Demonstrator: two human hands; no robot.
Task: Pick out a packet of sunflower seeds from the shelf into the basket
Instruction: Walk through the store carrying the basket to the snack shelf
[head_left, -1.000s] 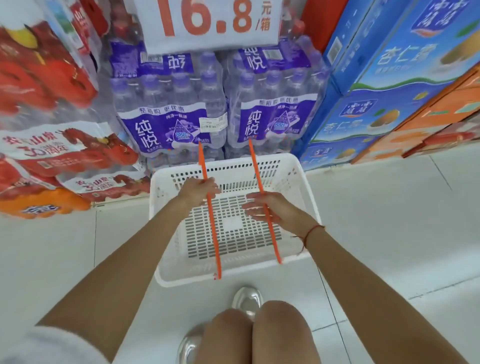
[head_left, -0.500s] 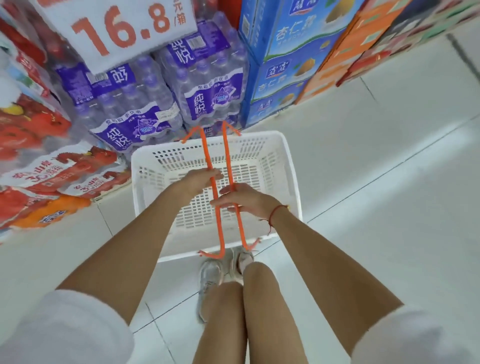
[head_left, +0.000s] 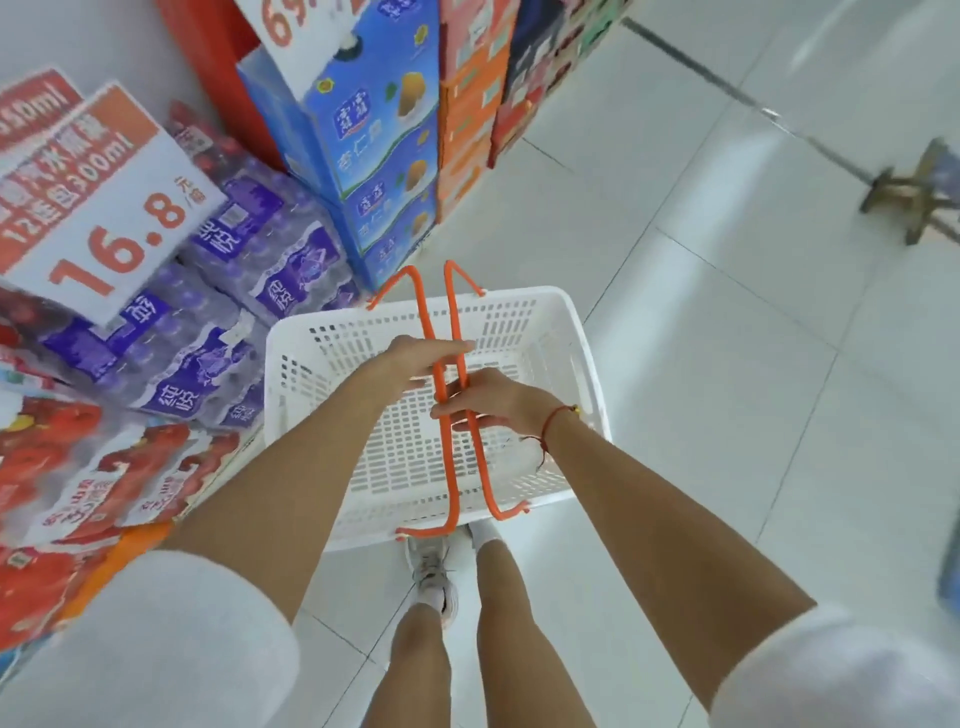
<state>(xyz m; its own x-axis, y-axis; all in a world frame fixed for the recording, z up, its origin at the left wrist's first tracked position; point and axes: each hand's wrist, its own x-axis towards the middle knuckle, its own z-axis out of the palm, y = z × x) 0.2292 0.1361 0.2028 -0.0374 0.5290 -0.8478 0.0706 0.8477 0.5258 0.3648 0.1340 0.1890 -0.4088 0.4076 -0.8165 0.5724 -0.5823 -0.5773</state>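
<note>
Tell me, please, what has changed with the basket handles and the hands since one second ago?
The two orange handles, apart before, have been brought together over the white basket. The right hand now grips both with curled fingers; the left hand lies open against them. The basket has risen off the floor. It remains empty, beside the purple water packs.

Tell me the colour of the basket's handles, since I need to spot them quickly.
Orange handles on a white basket; the head view shows them clearly.
</note>
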